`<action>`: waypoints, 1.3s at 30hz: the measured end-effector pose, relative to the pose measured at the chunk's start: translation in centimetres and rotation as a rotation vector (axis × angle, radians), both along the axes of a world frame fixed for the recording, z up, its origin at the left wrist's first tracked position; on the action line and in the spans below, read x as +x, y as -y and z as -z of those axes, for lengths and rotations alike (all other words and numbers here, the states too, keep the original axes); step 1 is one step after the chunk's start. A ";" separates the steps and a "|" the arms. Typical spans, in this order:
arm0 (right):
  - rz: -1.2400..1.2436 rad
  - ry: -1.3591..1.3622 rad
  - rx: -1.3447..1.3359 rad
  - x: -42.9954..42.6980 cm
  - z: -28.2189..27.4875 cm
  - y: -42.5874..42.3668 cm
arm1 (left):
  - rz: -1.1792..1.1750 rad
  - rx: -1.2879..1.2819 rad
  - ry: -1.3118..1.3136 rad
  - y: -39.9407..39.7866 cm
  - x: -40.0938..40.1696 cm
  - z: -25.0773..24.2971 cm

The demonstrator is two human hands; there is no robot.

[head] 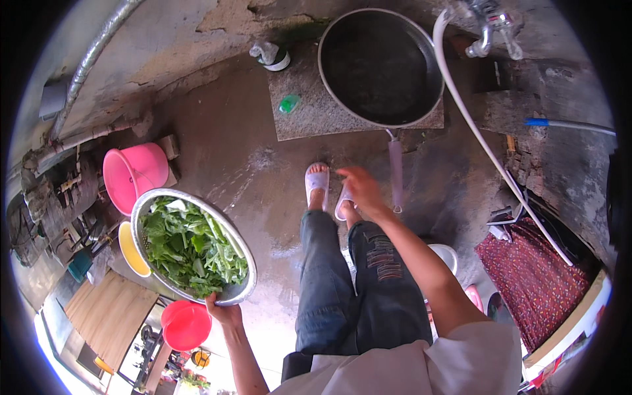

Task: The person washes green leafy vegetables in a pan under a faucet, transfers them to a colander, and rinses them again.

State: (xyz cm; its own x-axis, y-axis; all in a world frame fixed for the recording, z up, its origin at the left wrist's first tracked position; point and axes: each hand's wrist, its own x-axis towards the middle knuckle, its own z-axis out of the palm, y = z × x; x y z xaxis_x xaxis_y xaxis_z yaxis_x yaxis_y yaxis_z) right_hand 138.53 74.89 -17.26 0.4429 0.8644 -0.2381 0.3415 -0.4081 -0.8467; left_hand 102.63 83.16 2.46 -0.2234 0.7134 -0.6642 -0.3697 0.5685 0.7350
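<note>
My left hand (222, 311) grips the lower rim of a metal colander (251, 256), which is tilted and full of cut leafy greens (192, 247). Over the slippers, my right hand (362, 190) hangs in the air with the fingers partly stretched out and nothing seen in them. A large dark pan (382, 66) with a long pinkish handle (396, 173) rests ahead of me on a speckled stone slab (316, 121). On the slab beside the pan lies a small green plastic item (289, 103).
A pink bucket (155, 165), a yellow basin (129, 249) and a red bucket (186, 328) stand at left. From the tap (481, 44) at upper right, a white hose (474, 123) runs down past the pan to a patterned red cloth (533, 281).
</note>
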 end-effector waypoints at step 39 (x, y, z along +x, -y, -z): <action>1.145 -1.007 -0.244 -13.0 -22.4 28.7 | 0.799 -0.207 0.116 -10.2 11.9 -3.6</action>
State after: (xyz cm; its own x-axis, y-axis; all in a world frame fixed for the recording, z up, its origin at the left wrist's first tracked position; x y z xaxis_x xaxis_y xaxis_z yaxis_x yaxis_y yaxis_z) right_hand 125.50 46.22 5.14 0.3947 0.0828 -0.9151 -0.8924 -0.2024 -0.4032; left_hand 114.51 93.35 6.10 0.3756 0.4889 -0.7873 0.1355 0.8114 0.5685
